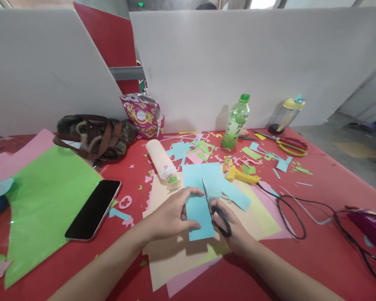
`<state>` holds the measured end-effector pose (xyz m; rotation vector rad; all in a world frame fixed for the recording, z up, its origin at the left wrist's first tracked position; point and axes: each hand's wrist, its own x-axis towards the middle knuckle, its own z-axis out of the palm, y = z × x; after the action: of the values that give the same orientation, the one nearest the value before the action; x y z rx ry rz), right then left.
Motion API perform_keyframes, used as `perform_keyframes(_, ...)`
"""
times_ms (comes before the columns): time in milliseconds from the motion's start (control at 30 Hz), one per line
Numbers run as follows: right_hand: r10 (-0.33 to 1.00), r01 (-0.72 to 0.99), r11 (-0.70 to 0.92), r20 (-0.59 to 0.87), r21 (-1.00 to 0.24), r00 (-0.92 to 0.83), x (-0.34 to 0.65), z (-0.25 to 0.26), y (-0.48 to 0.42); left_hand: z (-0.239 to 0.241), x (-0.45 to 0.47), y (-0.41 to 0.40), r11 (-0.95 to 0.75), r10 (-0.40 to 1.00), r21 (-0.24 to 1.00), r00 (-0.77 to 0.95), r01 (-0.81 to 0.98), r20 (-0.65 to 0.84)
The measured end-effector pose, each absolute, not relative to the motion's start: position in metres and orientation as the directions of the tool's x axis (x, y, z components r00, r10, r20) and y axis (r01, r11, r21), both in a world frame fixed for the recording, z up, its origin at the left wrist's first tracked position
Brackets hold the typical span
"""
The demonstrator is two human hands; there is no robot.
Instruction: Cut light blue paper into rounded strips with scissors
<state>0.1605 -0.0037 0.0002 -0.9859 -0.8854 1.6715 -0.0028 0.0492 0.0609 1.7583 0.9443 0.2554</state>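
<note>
Blue paper (199,219) is sitting in the left hand (174,213), thumb lying over its near part, other fingers tucking in at its left edge. Right hand (232,225) is grasping dark-handled scissors (209,200), blades pointing away from the wearer and lying over the paper, just right of the left fingertips. Can't tell if the blades are biting. Cream sheets (161,263) are lying under both hands, on the red table (122,271). Beyond the grip, leftward: pale bottle (159,156) is lying flat, capped end facing the hands. Beyond, rightward: yellow glue gun (242,175) is resting near a blue strip (240,198); green drink bottle (236,123) is standing farther back. Left of the grip, phone (94,211) is lying face up, overlapping a green sheet (47,205).
</note>
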Motion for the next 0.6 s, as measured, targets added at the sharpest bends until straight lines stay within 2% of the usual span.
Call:
perform_keyframes(367,0.967,-0.229,-0.24,-0.211,-0.943,-0.146,0.1584,0.0082,-0.0022,0.0573,-0.0015,0.0495,-0.111,0.717,0.874,0.647,0.473,-0.26)
perform_keyframes(600,0.959,-0.224,-0.27,-0.24,-0.937,-0.151,0.158,0.0093,-0.001,0.0548,-0.0029,0.0502,-0.133,0.716,0.866,0.651,0.482,-0.253)
